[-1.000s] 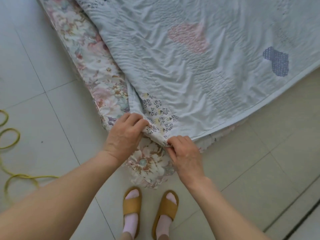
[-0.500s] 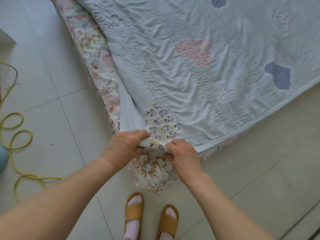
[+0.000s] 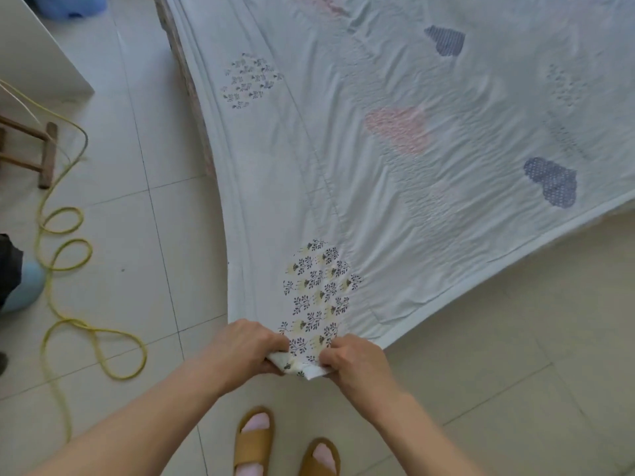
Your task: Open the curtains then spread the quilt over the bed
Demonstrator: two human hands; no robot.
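Observation:
A pale blue quilt (image 3: 395, 159) with pink, navy and leaf-print patches lies stretched over the bed, filling the upper right of the view. Its near corner is pulled out taut over the floor toward me. My left hand (image 3: 245, 348) grips that corner from the left. My right hand (image 3: 355, 359) pinches it from the right, a short gap between the two hands. The bed's floral side shows only as a thin strip (image 3: 178, 60) along the quilt's left edge. No curtains are in view.
A yellow cord (image 3: 65, 255) loops over the white tiled floor at left. A wooden stool leg (image 3: 48, 154) and a white cabinet (image 3: 31, 60) stand at upper left. A pale blue round object (image 3: 24, 286) sits at the left edge. My feet in tan slippers (image 3: 254, 441) are below.
Both hands have pulled the quilt corner down and out toward me. The quilt now hangs over the floral bed corner, which was exposed before. The view has tilted up along the bed.

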